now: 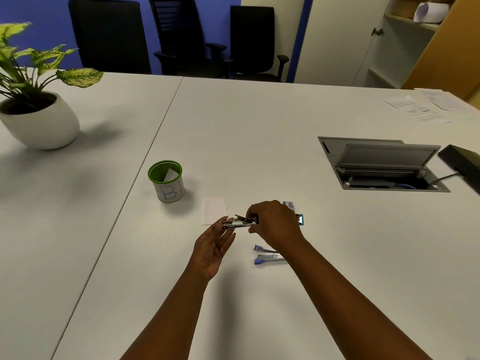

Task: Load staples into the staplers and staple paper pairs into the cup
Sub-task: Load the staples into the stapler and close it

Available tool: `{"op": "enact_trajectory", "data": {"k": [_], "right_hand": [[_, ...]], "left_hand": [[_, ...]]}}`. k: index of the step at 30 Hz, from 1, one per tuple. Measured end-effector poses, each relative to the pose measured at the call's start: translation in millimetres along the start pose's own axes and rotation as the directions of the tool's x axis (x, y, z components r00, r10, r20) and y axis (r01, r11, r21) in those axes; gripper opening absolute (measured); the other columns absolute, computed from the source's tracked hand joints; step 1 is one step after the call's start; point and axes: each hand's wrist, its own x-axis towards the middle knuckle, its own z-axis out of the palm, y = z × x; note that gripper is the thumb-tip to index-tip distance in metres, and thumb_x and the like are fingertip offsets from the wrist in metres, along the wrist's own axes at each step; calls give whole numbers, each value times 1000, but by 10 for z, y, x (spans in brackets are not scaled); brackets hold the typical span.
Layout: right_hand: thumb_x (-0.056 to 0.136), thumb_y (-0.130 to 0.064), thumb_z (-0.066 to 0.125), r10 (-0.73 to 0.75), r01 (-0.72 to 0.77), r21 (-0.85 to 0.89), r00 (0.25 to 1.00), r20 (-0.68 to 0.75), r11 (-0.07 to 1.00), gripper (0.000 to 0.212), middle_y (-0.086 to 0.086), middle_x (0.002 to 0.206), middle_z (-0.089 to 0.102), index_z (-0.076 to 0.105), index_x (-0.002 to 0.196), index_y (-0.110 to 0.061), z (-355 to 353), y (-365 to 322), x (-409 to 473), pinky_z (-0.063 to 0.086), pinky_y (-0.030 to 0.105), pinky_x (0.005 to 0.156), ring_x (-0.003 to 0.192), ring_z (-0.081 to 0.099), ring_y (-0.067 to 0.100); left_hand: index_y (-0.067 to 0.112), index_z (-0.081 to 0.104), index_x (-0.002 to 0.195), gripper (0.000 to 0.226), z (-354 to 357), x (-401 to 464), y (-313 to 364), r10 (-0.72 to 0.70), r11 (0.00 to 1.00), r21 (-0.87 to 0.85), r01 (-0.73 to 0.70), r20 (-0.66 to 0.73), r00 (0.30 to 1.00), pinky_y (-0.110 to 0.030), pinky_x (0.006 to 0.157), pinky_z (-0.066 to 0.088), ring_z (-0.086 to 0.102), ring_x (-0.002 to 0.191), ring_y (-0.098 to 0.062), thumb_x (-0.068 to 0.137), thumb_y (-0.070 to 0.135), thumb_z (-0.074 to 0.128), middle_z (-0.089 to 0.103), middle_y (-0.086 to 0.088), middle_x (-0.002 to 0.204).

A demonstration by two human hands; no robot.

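The person is holding a stapler [240, 221] just above the tabletop [259, 126], at the centre of the view. The right hand [272, 222] is curling over its rear half, its grip closed round the body. The left hand [214, 245] is lying palm-up with fingers fairly straight, its fingertips [225, 221] touching the front metal end; that grip is wide, steadying and not clasping. The metal channel appears to be showing open, so I judge that the loading of staples is in hand.

To do this well, the right hand should be keeping the body level while the left is guiding the strip straight into the channel, legs down, and then closing the top gently until it catches. Forcing a tilted strip risks a jam.

A second stapler [268, 255], with blue ends, is lying on the tabletop at five o'clock from the hands. A white paper [213, 209] is lying flat at eleven o'clock, just beside the left fingertips. Something small and blue, perhaps a staple box [288, 204], is peeping out at one o'clock behind the right hand.

The green-rimmed cup [167, 181] is standing at ten o'clock, well apart from the hands, with a paper slip inside. Its white side is bearing blue handwriting that seems to read "BI" or "BT"; I cannot tell which. No brand is readable.
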Motion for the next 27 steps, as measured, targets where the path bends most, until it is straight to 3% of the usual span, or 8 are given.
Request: {"op": "enact_trajectory", "data": {"k": [5,9,12,14,19,23,27], "right_hand": [[81,-23,69,7,-7,7,1000,16,1000,29,4,111,65,65,109,-19,-15,-4,3,43,29,79,103,59,23],[79,-28,70,23,-22,95,1000,-10,995,31,1,109,67,64,109,-21,4,13,-39,41,28,80,102,59,19],[79,-29,70,1,9,179,998,-59,984,41,-4,104,69,54,117,-28,7,11,-81,36,27,75,97,62,18],[80,-25,68,-70,83,185,995,-74,979,48,-5,104,69,47,123,-32,13,5,-100,42,29,74,94,63,19],[86,-19,60,-170,182,151,981,-90,972,48,-2,108,66,47,130,-36,35,30,-108,44,31,83,101,58,18],[92,-20,53,-218,220,30,974,-60,975,48,-2,111,60,42,133,-41,74,54,-56,33,22,70,98,57,17],[94,-16,49,-221,221,-21,974,-37,975,47,-2,113,56,43,132,-42,152,83,-47,37,26,68,94,58,19]], "left_hand": [[8,65,93,16,6,1,-10,-10,1000,-16,10,-11,1000,-20,54,57,72,66,-12,93,10,49,75,-2,76],[12,65,101,19,-27,-9,-12,28,999,-32,-27,25,999,-22,59,58,73,77,-13,94,12,47,75,-1,88],[16,63,104,21,-18,-21,-13,59,998,-11,-58,42,997,-22,59,57,73,80,-14,93,8,47,75,0,90],[16,64,100,19,-8,-16,4,75,997,-2,-75,19,997,-20,57,57,73,75,-12,92,7,49,75,0,84],[15,63,98,18,-7,-8,52,97,995,14,-98,35,995,-20,57,57,73,74,-12,92,7,48,76,2,81],[15,63,100,20,-2,1,67,111,993,22,-112,44,993,-21,57,57,73,74,-14,92,5,48,76,2,81],[15,63,98,19,13,8,72,129,990,44,-131,47,991,-21,55,57,73,72,-16,91,6,48,76,1,80]]}}
